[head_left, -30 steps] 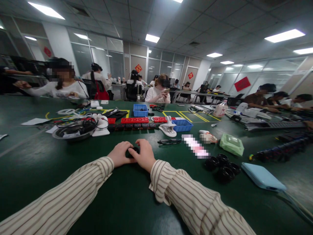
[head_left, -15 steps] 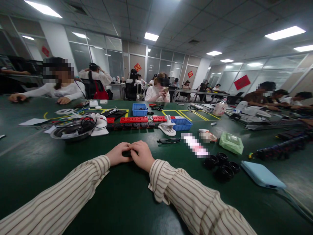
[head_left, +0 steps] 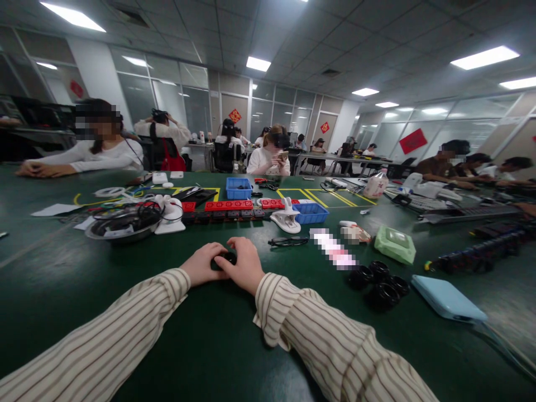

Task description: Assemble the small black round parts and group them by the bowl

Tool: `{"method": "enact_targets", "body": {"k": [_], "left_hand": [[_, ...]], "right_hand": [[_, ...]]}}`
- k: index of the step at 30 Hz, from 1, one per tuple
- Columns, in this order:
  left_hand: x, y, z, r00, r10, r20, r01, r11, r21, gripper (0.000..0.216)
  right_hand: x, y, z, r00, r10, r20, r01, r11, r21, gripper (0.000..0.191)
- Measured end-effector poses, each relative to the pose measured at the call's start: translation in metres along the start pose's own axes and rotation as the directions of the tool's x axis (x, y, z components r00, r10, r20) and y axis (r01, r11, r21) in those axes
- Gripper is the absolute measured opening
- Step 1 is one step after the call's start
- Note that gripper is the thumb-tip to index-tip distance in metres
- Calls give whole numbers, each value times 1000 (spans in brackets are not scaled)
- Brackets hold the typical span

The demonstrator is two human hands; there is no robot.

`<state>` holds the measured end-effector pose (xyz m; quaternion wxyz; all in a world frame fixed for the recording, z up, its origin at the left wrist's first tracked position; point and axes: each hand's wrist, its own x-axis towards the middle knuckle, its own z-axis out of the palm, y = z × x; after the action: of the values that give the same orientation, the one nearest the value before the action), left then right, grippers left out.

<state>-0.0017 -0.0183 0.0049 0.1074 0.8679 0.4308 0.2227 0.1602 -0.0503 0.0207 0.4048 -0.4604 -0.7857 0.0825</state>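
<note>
Both hands are around a small black round piece [head_left: 229, 257] low over the green table, close in front of me. My left hand [head_left: 204, 264] curves round its left side, thumb toward me. From the right, my right hand [head_left: 245, 263] grips it, with the thumb on the near side and bent fingers on the far side. Part of the round rim shows between the hands; the rest is hidden. To the right stand several glossy black ring-shaped pieces [head_left: 385, 293], grouped together.
Beyond my hands lie eyeglasses [head_left: 288, 242], a white clamp [head_left: 287, 216], a blue bin [head_left: 310, 213] and a red-and-black strip [head_left: 228, 211]. A metal bowl [head_left: 121, 234] with cables stands left. A green pack [head_left: 395, 244] and light-blue box [head_left: 448, 297] lie right. A person [head_left: 109, 148] sits across.
My right fingers have lifted and spread a little, so more of the black round piece shows. The person at the far left has brought both hands together on the table.
</note>
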Motion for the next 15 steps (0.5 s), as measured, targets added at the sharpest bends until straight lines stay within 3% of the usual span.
{"method": "enact_targets", "body": {"k": [5, 11, 15], "left_hand": [[0, 7, -3, 999, -15, -28, 16, 999, 30, 38], [0, 3, -1, 1000, -4, -7, 3, 1000, -23, 39], [0, 0, 0, 999, 31, 25, -29, 998, -62, 35]], "right_hand": [[1, 4, 4, 999, 52, -1, -52, 997, -63, 28], [1, 5, 5, 999, -41, 33, 41, 999, -16, 12], [1, 6, 4, 987, -134, 86, 129, 990, 62, 16]]}}
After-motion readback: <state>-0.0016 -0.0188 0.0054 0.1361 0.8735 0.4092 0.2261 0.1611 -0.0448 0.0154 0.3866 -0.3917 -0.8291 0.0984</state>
